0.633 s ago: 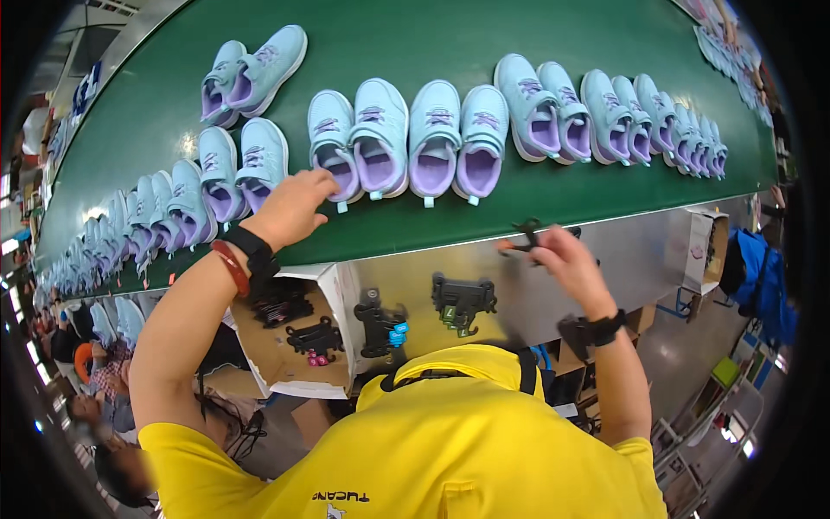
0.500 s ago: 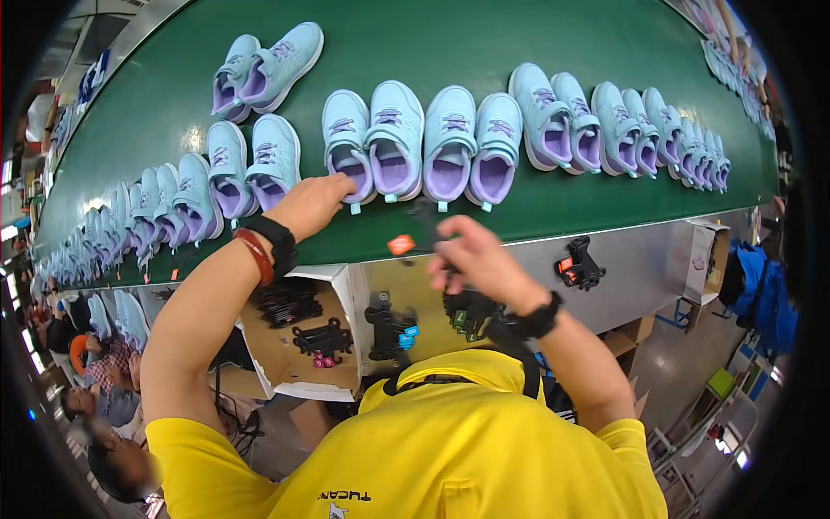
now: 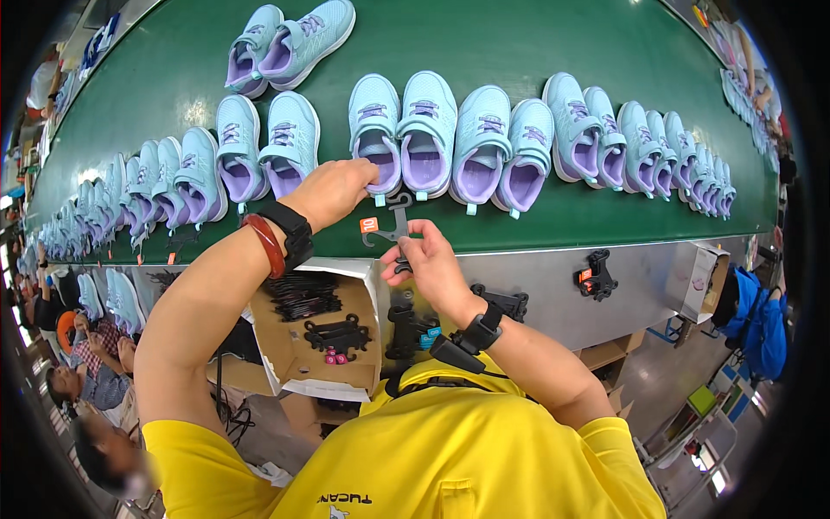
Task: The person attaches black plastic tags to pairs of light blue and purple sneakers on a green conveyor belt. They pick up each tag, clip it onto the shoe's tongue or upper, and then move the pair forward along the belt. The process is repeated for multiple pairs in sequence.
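Where the left hand meets the shoe: fingers curl over the heel collar of a pale-blue shoe, the left one of its pair on the green table; lining partly covered, so I cannot tell whether they pinch or just rest.
Right hand: grasping a black hanger between thumb and fingers, which hide part of it.
Hanger: just below that pair's heels, near the table edge; whether its hook touches a heel tab, I cannot make out.
Orange tag: on the hanger's left end.
Neighbouring shoe: heel lost behind the left hand and wrist.
Carton: black hangers inside, left wall partly behind the left arm.
Hanger bundle: partly covered by the right wrist.
Far-left row: blurs toward the rim; I cannot count it.
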The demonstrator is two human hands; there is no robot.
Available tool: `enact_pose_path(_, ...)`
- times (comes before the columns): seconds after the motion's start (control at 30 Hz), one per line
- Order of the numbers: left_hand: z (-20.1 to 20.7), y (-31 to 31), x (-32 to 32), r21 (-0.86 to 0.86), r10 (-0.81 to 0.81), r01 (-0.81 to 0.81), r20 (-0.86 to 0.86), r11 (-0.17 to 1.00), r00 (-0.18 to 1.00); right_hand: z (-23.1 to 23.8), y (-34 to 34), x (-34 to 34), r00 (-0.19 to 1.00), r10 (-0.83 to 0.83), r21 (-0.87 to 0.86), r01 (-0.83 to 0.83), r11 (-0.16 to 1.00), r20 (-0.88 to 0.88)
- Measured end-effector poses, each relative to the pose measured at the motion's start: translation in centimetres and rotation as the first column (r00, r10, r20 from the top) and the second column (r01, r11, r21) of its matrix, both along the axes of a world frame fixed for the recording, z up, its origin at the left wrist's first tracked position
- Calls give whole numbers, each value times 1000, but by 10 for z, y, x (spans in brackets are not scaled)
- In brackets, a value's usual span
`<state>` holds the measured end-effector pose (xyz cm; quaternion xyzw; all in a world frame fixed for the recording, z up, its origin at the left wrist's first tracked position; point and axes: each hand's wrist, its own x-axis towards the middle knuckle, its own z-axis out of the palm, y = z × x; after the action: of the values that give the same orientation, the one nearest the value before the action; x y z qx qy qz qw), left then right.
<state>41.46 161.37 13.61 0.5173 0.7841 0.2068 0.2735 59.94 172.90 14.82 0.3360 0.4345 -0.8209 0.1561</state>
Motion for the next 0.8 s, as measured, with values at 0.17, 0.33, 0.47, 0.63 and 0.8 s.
enact_pose_path(0.17,1,-1,0,3,18,-18,-13,1000,1000,-1,-3,1,998,-55,-18,55,998,-13)
enact_pose_path(0.33,5,1,1,-17,28,-28,-12,999,1000,0,-6,0,1000,-23,-39,23,999,0)
enact_pose_path(0.47,8,7,4,-76,-43,37,-70,996,997,10,5,-3,992,119,-101,-123,987,-44)
enact_pose_path(0.63,20,3,7,-77,-60,45,-204,996,977,12,44,-26,872,484,47,-482,875,-73)
enact_pose_path(0.8,37,-1,10,-157,-232,202,-197,967,953,34,60,-43,813,574,389,-498,775,-103)
